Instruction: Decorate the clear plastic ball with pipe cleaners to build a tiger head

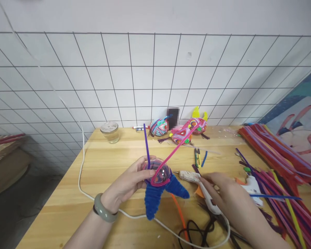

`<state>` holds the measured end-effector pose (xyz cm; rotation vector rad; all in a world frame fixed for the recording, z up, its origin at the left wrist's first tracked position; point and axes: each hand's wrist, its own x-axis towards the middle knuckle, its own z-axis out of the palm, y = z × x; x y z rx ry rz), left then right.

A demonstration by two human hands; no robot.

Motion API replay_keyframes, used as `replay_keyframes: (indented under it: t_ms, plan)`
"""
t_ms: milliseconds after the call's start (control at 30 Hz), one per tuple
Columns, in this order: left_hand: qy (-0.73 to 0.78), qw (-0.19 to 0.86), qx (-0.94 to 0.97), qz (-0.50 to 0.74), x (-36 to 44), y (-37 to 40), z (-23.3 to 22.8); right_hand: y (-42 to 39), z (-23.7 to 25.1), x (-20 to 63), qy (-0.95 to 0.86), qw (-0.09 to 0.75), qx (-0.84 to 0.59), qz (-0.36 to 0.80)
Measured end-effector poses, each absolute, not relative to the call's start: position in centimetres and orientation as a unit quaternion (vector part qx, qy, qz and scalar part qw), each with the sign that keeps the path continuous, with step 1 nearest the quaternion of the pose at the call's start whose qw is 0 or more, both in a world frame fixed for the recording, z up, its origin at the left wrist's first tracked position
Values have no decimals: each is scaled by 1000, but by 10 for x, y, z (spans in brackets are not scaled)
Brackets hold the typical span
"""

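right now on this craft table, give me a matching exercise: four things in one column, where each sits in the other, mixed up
Things:
1. glass jar
2. glue gun
3. clear ball with blue fins
4. pile of pipe cleaners

Places:
A. in the left hand
B. along the table's right side
C. under the right hand, nozzle toward the ball
D. back left of the table, near the tiled wall

Pairs: 1-D, 2-C, 3-A, 4-B

left hand (pixel 131 183) cupped, right hand (pixel 223 188) clenched.
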<state>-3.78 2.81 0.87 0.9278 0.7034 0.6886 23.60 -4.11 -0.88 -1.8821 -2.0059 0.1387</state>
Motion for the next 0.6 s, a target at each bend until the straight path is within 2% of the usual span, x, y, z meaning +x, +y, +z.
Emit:
replay_keyframes:
  t_ms: [67,167,367,600]
  plan:
    - [324,780,435,311,-35,26,11,-36,16,219,-802,279,-529,-13]
    - [325,779,444,300,-31,21,14,-24,43,194,-849,305,-427,-68]
    - [352,767,455,283,-30,18,9,-9,60,169,-890,202,-409,19]
    - [353,762,470,272,-31,20,7,-11,65,166,-901,185,-388,60]
